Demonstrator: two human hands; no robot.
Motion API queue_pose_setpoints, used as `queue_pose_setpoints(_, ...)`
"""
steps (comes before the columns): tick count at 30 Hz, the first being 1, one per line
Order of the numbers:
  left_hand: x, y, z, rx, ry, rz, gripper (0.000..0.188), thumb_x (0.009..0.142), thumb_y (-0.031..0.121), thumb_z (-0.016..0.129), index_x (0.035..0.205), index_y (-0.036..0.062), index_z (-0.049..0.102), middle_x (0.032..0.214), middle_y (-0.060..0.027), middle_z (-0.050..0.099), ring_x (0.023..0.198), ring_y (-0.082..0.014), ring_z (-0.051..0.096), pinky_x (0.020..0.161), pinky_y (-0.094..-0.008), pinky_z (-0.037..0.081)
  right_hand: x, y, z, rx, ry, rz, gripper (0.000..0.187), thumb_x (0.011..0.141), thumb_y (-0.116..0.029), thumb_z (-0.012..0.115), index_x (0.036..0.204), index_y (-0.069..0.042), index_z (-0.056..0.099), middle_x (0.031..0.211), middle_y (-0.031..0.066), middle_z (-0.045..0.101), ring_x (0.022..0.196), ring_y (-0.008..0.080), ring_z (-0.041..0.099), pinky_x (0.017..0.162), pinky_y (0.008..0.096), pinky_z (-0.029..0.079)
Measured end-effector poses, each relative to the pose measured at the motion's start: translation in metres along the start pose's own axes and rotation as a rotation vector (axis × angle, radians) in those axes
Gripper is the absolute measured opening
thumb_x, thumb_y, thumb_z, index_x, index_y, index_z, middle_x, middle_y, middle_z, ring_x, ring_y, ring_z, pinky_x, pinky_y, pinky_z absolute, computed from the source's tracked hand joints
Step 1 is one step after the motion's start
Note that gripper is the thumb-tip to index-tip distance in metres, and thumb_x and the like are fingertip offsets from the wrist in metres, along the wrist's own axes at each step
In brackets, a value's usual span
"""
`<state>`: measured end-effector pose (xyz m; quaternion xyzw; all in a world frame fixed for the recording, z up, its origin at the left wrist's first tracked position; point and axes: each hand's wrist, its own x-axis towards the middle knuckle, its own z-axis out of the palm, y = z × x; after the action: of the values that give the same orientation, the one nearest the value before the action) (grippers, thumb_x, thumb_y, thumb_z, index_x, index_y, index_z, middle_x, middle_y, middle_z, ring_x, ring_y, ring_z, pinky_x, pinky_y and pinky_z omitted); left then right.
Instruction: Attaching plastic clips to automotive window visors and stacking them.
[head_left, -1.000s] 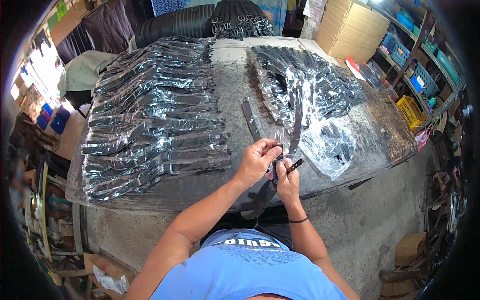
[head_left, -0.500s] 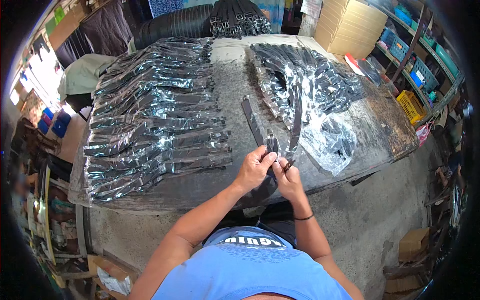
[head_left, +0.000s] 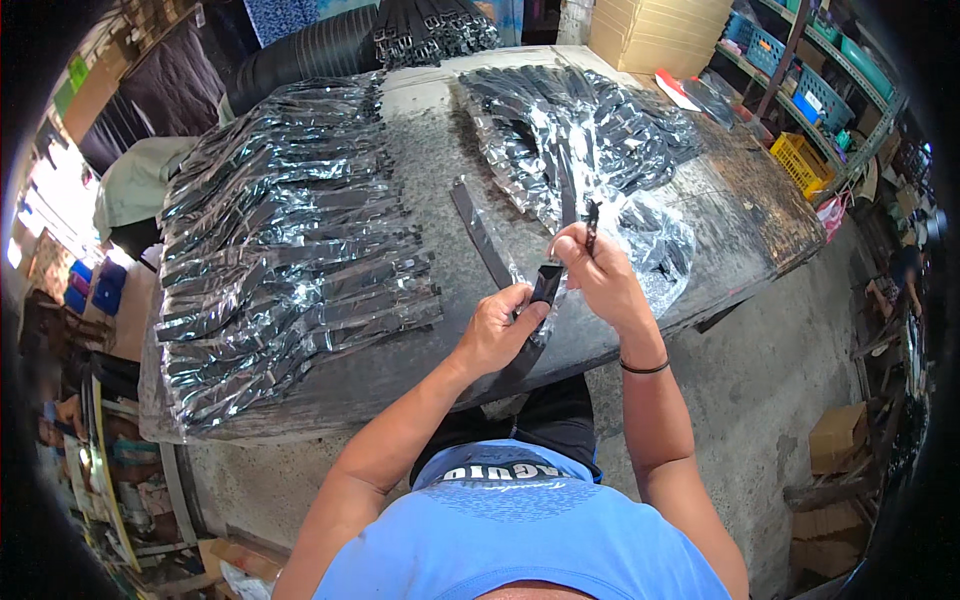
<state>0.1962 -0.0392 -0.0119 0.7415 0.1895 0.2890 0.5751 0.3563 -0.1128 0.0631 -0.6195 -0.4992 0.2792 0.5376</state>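
My left hand [head_left: 497,328] is closed on a black belt [head_left: 546,284], its thumb pressed along the raised end. Just above that end, my right hand [head_left: 605,280] has its fingers curled, the fingertips close to the belt. A slim dark object [head_left: 592,222] sticks up out of my right fist; its kind is not clear. Beyond my left hand, a dark strap in clear plastic [head_left: 478,232] lies slanting on the worn grey table [head_left: 425,150].
A wide pile of plastic-wrapped belts [head_left: 290,240] covers the table's left. A smaller belt pile [head_left: 640,150] lies at right, beside crumpled clear plastic [head_left: 665,240]. Buckled belts [head_left: 435,30] and a cardboard box [head_left: 655,35] stand at the back. Shelves hold baskets, including a yellow crate [head_left: 800,165].
My right hand has moved up and to the right, away from my left thumb, carrying the slim dark object. My left hand keeps the belt, now tilted. The view has shifted slightly.
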Motion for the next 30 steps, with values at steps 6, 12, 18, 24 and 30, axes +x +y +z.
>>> queue_pose_setpoints(6, 0.012, -0.012, 0.002, 0.001, -0.009, 0.207, 0.037, 0.086, 0.010, 0.062, 0.121, 0.0025, 0.054, 0.104, -0.0083, 0.059, 0.096, -0.0134, 0.057, 0.084, -0.0291, 0.046, 0.004, -0.002, 0.001, -0.037, 0.040, -0.045, 0.029, 0.098, -0.028, 0.053, 0.088, -0.002, 0.061, 0.067, -0.0044, 0.051, 0.058, 0.0037, 0.046, 0.052, 0.0205, 0.038)
queue_pose_setpoints(12, 0.038, 0.030, 0.012, -0.413, -0.076, 0.198, 0.046, 0.096, 0.007, 0.049, 0.139, 0.0013, 0.036, 0.124, -0.0090, 0.052, 0.107, -0.0151, 0.055, 0.090, -0.0296, 0.047, -0.004, -0.012, 0.004, 0.054, 0.097, -0.017, 0.026, 0.097, -0.024, 0.055, 0.088, -0.001, 0.062, 0.065, -0.0038, 0.053, 0.057, 0.0031, 0.046, 0.048, 0.0218, 0.037)
queue_pose_setpoints(18, 0.038, 0.026, 0.015, -0.299, -0.088, -0.012, 0.019, 0.099, 0.012, 0.046, 0.112, -0.0001, 0.051, 0.096, -0.0060, 0.062, 0.066, -0.0086, 0.057, 0.061, -0.0243, 0.050, 0.000, 0.009, 0.000, 0.191, 0.086, 0.072, 0.027, 0.099, -0.025, 0.050, 0.089, -0.003, 0.063, 0.063, -0.0046, 0.048, 0.054, 0.0031, 0.044, 0.047, 0.0205, 0.037)
queue_pose_setpoints(24, 0.041, 0.023, 0.010, -0.345, -0.091, -0.145, 0.017, 0.098, 0.011, 0.047, 0.112, 0.0030, 0.053, 0.087, -0.0040, 0.062, 0.059, -0.0052, 0.053, 0.053, -0.0207, 0.046, 0.004, 0.022, -0.011, 0.066, 0.234, -0.276, 0.048, 0.102, -0.040, 0.037, 0.103, -0.001, 0.065, 0.081, 0.0028, 0.059, 0.077, 0.0115, 0.055, 0.071, 0.0264, 0.045)
queue_pose_setpoints(30, 0.042, 0.020, 0.012, -0.367, -0.106, -0.151, 0.019, 0.098, 0.013, 0.048, 0.113, 0.0020, 0.051, 0.092, -0.0080, 0.065, 0.057, -0.0059, 0.053, 0.053, -0.0202, 0.046, 0.006, 0.034, -0.008, 0.333, 0.320, -0.179, 0.040, 0.099, -0.042, 0.048, 0.102, -0.003, 0.058, 0.074, 0.0021, 0.057, 0.068, 0.0097, 0.054, 0.065, 0.0256, 0.047)
